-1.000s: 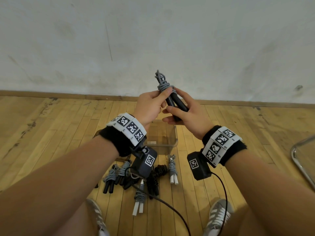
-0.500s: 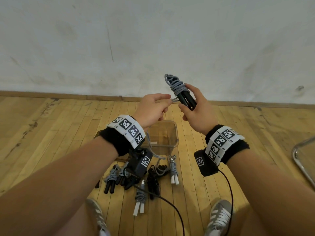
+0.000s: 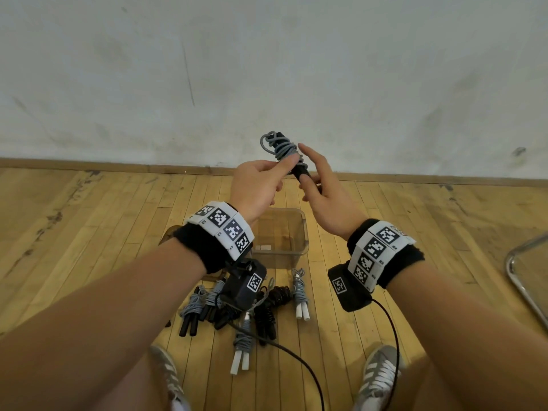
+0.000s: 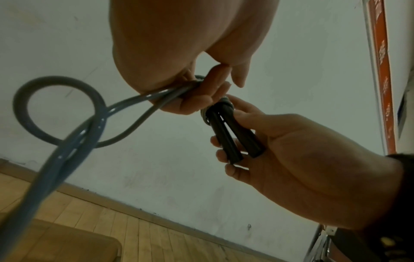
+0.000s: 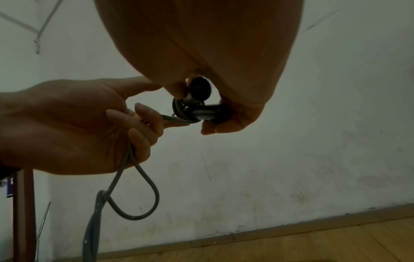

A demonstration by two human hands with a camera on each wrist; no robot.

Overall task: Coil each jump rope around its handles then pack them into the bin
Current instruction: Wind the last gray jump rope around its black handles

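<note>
since half a second ago, both hands have drawn together again and the handles have tipped so the coiled end points up and away toward the wall. going left to right: on the wooden plank floor (image 3: 89, 232) lie several coiled jump ropes (image 3: 237, 307), some with black handles, some white, just in front of the clear plastic bin (image 3: 302, 232), which sits beneath the raised hands. the left hand (image 3: 255, 185) has its fingers curled round the loose grey rubber cord (image 4: 67, 124), pinching it close to the wraps; a slack loop hangs from its palm in both wrist views. the grey-corded jump rope with two black cylindrical handles (image 3: 284, 152) is held up in front of the pale scuffed wall (image 3: 385, 84), cord wound about the handles' upper end. the right hand (image 3: 323, 191) grips the two handles side by side between thumb and curled lower fingers, index finger stretched straight past the coil. at far right, a metal-rimmed frame (image 3: 522, 280) rests on the floor.
</note>
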